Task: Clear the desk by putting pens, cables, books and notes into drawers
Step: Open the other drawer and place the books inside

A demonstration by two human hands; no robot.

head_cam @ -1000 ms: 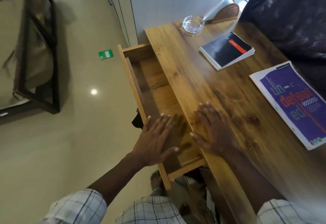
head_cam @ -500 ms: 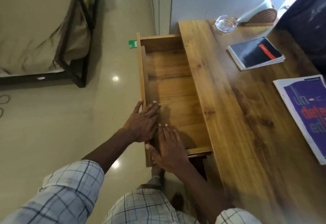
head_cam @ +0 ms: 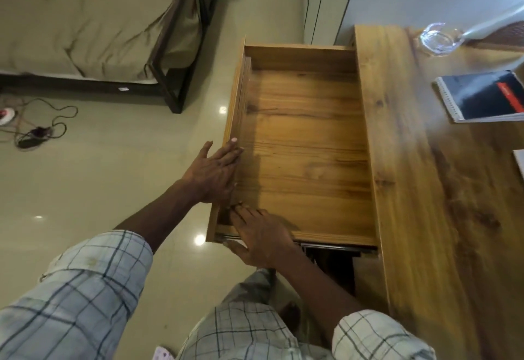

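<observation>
One beige-sheeted bed with a dark frame (head_cam: pixel 85 19) stands at the far left. On the floor near it lies one tangle of dark cables (head_cam: pixel 42 130); the count of cables cannot be told. One left hand (head_cam: pixel 212 172) rests flat against the front panel of one open light-wood drawer (head_cam: pixel 300 58), fingers straight and released, grasping nothing. One right hand (head_cam: pixel 261 237) lies over the drawer's near side wall, fingers extended into the corner, released. The drawer stands pulled out from the left side of one wood-grain surface (head_cam: pixel 425 218). On this surface: one clear glass dish (head_cam: pixel 436 39) at the far end, and one black spiral-bound notebook with a red stripe (head_cam: pixel 485 96), well apart from the drawer.
</observation>
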